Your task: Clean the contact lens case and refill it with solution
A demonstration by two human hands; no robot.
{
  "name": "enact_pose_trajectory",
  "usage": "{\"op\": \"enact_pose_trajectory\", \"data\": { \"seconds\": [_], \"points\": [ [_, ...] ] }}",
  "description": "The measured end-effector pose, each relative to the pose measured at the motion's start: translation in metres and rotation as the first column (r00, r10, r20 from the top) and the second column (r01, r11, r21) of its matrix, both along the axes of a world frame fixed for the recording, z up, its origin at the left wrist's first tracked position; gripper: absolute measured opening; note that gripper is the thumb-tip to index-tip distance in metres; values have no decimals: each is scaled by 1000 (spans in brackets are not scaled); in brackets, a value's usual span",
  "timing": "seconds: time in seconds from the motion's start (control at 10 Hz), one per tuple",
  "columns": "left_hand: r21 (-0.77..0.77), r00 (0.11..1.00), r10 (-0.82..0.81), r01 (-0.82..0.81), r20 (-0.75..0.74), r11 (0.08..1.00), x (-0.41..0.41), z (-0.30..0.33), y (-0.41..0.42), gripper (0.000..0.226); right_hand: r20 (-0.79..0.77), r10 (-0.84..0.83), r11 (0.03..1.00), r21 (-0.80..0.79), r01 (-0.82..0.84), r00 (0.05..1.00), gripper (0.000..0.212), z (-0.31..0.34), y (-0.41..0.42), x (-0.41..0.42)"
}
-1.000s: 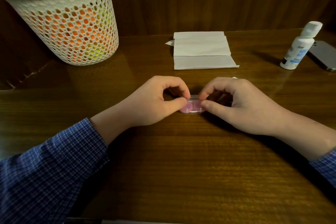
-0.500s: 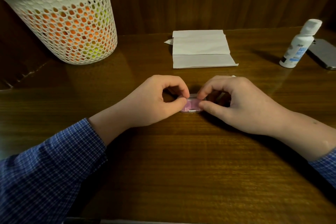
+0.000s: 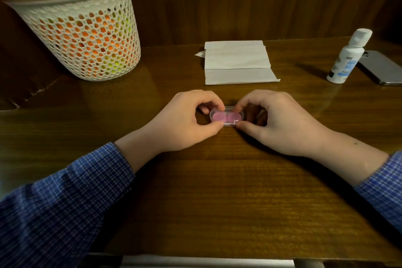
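Case (image 3: 226, 116) sits flat on the bench (image 3: 217, 191), in the middle just in front of the person, pinched at both ends: the left hand (image 3: 185, 122) has thumb and forefinger closed on its left end, and the right hand (image 3: 280, 122) has thumb and forefinger closed on its right end. It is a small oblong of clear plastic with two round pink wells or caps side by side; whether a lid is shut over them I cannot tell. My judgement is that the step in hand is opening it, with cleaning and refilling not yet begun. To do that well, one hand should pin the base down on the wood while the fingers (image 3: 219, 107) of the other work at the seam or cap, pulling gently and straight up, because a light, slick piece like this could skid or spring away, and any liquid inside could spill. Keeping it level until it is open would help. A folded tissue (image 3: 237, 63) lies just beyond the hands, ready for wiping, and the bottle (image 3: 348, 56) of solution stands upright, capped, well off to the right at the back.
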State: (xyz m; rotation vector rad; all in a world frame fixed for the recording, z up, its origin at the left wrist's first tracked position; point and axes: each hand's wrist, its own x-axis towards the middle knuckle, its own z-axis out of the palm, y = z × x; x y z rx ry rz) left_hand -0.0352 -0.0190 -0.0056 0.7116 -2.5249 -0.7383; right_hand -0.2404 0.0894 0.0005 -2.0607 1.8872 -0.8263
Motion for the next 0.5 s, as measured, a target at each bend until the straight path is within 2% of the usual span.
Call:
{"op": "enact_pose_trajectory", "data": {
  "seconds": [0.2, 0.3, 0.4, 0.5],
  "points": [
    [45, 999, 28, -27, -35, 999, -1, -3, 0, 32, 3, 2, 999, -35, -2, 1000, 28, -3, 0, -2],
    [86, 993, 95, -89, -64, 992, 3, -2, 9, 43, 67, -19, 999, -44, 22, 998, 35, -6, 6, 0],
    [66, 975, 214, -210, -61, 975, 9, 7, 15, 35, 88, -92, 992, -78, 99, 992, 36, -6, 13, 3],
    [14, 940, 306, -307, -149, 951, 19, 5, 51, 18, 82, -142, 974, -164, 153, 987, 31, -6, 37, 7]
  ]
}}
